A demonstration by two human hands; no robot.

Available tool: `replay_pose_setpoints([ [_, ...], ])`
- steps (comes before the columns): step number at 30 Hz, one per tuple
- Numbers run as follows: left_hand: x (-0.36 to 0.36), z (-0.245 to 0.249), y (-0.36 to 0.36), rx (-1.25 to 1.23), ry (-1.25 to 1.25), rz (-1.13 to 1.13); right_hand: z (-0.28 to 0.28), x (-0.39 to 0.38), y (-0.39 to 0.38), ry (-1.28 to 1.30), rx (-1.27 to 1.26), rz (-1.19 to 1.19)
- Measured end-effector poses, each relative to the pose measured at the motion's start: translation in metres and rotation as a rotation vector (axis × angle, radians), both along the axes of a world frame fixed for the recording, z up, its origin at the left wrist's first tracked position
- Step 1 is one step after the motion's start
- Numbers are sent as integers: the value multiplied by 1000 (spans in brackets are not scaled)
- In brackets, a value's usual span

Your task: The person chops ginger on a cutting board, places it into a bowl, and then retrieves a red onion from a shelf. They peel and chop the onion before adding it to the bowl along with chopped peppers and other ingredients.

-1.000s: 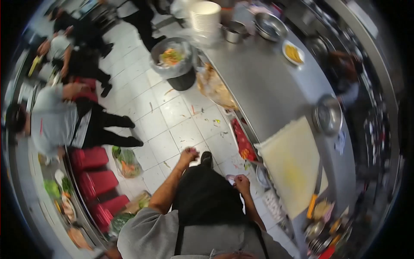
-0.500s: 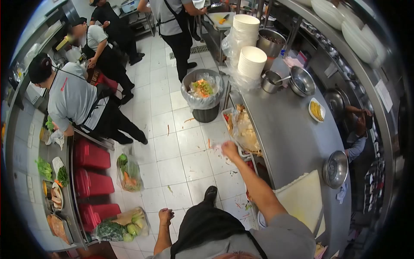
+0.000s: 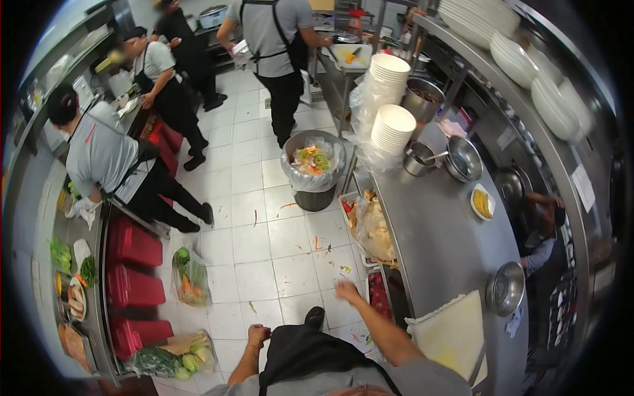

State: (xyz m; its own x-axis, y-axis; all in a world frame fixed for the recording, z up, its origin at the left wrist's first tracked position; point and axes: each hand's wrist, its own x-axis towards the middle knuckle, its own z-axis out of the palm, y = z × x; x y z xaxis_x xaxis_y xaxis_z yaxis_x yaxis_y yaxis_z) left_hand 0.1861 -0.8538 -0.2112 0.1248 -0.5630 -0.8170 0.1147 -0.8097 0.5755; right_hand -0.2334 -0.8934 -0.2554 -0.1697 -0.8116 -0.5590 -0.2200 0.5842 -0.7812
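Observation:
My left hand (image 3: 259, 335) is low beside my black apron, over the tiled floor, its fingers curled in and nothing visible in them. My right hand (image 3: 346, 291) reaches forward over the floor, slightly blurred, with the fingers curled and no object showing. Just right of it, red packages (image 3: 378, 294) sit on the shelf below the steel counter (image 3: 432, 244). Vegetable scraps (image 3: 345, 270) lie on the tiles beyond this hand. Farther along that lower shelf is a plastic bag of pale food (image 3: 374, 228).
A lined bin (image 3: 316, 186) with vegetable waste stands ahead. Bagged vegetables (image 3: 190, 277) and leafy greens (image 3: 155, 362) lie left, near red containers (image 3: 136, 286). Bowls (image 3: 393, 132), a metal bowl (image 3: 506, 289) and a cutting board (image 3: 449, 330) occupy the counter. Several co-workers stand ahead and left.
My right hand has drawn back from the lower shelf toward my body. My left hand stays low and curled. The view has shifted, and the co-worker beyond the bin now shows a white item in one hand.

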Motion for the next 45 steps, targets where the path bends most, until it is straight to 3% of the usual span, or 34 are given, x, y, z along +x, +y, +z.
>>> replay_pose_setpoints([
  [1,6,-17,-7,-69,26,-76,-29,-2,49,169,64,108],
  [3,-4,-7,-25,-83,49,-8,-59,-9,143,-4,379,-33],
  [4,-9,-10,-34,-146,-113,-160,-39,-9,178,-137,480,-180],
  [5,-4,-32,-47,-123,-11,-169,-32,-10,210,-168,529,-258],
  [6,-16,-28,-56,-168,-69,-146,-27,-13,233,-202,571,-346],
  [8,-39,-2,-75,-205,-79,-193,-6,-16,269,-154,589,-440],
  [9,-44,-18,-84,-283,-169,-300,-1,-18,284,-132,599,-494],
  [10,-49,-33,-91,-363,-259,-407,0,-22,293,-108,543,-519],
  [11,-66,4,-95,-304,-418,-535,-5,-26,304,-85,490,-543],
  [14,-103,27,-95,-362,-395,-628,24,-26,307,-31,339,-565],
  [16,-123,32,-78,-393,-337,-655,26,-25,317,-27,145,-550],
  [19,-146,14,-48,-430,-292,-713,59,-7,325,-22,85,-665],
  [22,-161,36,7,-411,-303,-792,75,12,362,-11,35,-630],
  [24,-161,10,42,-266,-24,-673,82,25,394,-6,25,-596],
  [29,-154,32,123,-263,-5,-741,99,52,476,167,-70,-451],
  [32,-156,72,152,-492,-280,-873,100,57,517,265,-167,-393],
  [37,-174,89,169,-710,-243,-855,117,65,561,87,-126,-518],
  [41,-209,166,189,-866,-204,-916,157,68,564,-39,-184,-573],
  [45,-258,198,201,-1060,-37,-1027,201,62,548,-99,-243,-617],
])
